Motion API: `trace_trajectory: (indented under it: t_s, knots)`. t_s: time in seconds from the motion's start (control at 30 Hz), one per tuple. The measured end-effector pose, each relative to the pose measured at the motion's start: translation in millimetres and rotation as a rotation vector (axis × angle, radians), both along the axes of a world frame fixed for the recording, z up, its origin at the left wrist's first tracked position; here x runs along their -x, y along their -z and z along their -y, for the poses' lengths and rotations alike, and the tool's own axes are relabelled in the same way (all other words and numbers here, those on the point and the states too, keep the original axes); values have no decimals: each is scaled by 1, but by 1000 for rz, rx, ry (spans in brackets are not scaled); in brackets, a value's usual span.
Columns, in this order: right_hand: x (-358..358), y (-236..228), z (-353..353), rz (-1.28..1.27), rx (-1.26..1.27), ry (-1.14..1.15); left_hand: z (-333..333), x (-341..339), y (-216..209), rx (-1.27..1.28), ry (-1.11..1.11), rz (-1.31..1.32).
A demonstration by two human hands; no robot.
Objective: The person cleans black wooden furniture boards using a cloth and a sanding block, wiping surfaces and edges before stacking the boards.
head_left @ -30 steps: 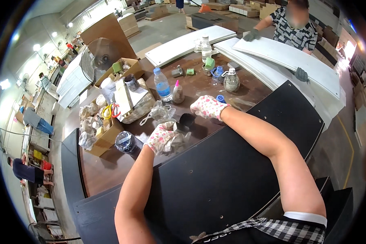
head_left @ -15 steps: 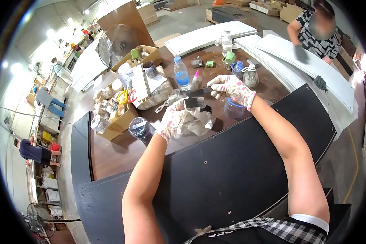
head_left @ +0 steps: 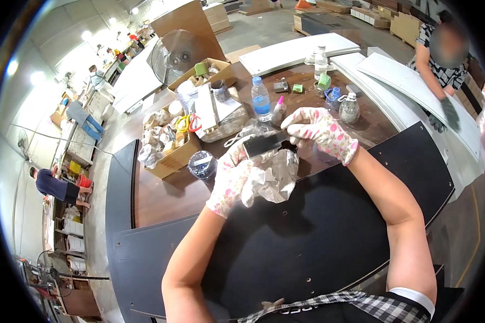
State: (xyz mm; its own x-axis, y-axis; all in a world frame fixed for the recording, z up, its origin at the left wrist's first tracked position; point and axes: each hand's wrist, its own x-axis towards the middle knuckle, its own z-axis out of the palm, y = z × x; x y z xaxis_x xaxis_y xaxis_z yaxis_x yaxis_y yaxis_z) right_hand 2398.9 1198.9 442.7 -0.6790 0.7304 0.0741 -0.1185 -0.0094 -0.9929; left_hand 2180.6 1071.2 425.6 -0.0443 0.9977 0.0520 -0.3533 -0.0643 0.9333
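Note:
My left hand (head_left: 230, 180), in a white floral glove, is closed around a crumpled greyish-white wad of paper or cloth (head_left: 275, 180) and a dark flat rectangular piece (head_left: 264, 144). Something black shows in the top of the wad. Just right of the flat piece is my right hand (head_left: 320, 134), gloved alike, its fingertips pinched together; what they hold is hidden. Both hands are over the near edge of the brown table (head_left: 164, 199), above a curved black panel (head_left: 328, 226). Behind them stand a small bottle with a pink tip (head_left: 278, 112) and a blue-labelled water bottle (head_left: 261, 102).
A cardboard box of odds and ends (head_left: 172, 156), a plastic-wrapped jar (head_left: 202, 164) and scissors (head_left: 188, 124) lie to the left. Farther right are capped bottles (head_left: 349, 109) and stacked white panels (head_left: 415, 91), where a gloved person stands. A fan (head_left: 172, 56) stands at the back left.
Both hands have come nearer to me, bringing the wad over the black panel's edge. The dark strip at my right fingertips no longer shows clearly. The view has shifted slightly.

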Motion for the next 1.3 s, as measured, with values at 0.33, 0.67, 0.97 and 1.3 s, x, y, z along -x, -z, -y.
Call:
trace_trajectory:
  t_s: [0.33,0.67,0.97,1.3]
  knots:
    - [4,-21,17,20,-74,-12,-1,7,24,-55,30,13]
    - [2,-22,10,99,-100,-11,-1,7,24,-54,17,-23]
    - [3,-16,10,33,-67,-48,1,4,20,-89,42,-38]
    - [-11,-29,6,26,-63,-109,-5,3,27,-57,96,74]
